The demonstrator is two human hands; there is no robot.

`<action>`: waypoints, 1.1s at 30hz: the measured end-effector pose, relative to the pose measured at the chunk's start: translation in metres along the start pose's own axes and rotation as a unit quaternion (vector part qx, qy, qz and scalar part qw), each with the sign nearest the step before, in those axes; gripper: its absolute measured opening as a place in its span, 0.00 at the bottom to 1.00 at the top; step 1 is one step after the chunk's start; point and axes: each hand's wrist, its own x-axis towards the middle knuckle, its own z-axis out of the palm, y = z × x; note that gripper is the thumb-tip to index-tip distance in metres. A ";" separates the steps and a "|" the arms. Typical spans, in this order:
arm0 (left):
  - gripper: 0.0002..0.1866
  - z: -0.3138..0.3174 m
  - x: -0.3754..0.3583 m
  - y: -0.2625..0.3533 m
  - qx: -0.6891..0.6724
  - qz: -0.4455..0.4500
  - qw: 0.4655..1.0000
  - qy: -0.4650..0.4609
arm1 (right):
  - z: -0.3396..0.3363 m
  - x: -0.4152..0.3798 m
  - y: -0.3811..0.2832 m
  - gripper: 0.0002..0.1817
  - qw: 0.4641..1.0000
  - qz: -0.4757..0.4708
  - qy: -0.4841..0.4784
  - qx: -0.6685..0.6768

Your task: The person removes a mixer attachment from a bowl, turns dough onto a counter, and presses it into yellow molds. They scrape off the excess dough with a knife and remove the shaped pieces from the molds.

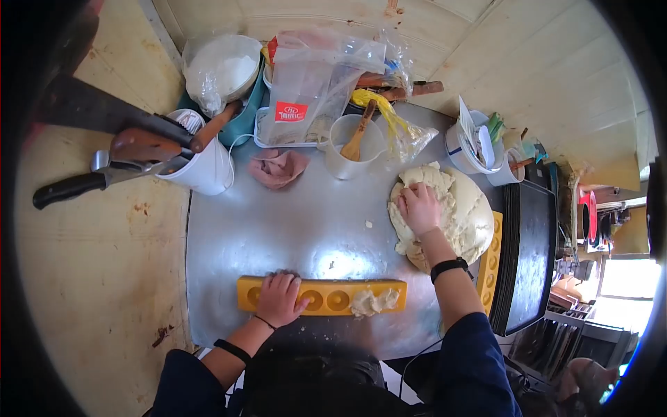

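Observation:
A long yellow mould (323, 287) with a row of round hollows lies near the table's front edge. My left hand (279, 300) grips its left part, fingers bent over the far edge and thumb on the top face. Lumps of pale dough (375, 301) sit on the right end of the mould, covering the hollows there. My right hand (420, 208) is closed on the large mound of dough (472, 215) at the right, fingertips pressed into its torn left side. What lies under those fingertips is hidden.
Beyond the mould are a pink cloth (278, 169), a white pot (344, 163) with a wooden spoon (358, 139), and plastic bags (313, 90). Knives (76, 187) stick out of a white bucket (212, 170) at left. Stacked black trays (528, 257) and another yellow mould (490, 278) stand right.

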 end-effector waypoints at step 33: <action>0.20 0.013 -0.012 -0.001 -0.003 -0.011 0.995 0.099 | -0.034 -0.165 -0.186 0.23 0.974 -0.068 -0.087 0.198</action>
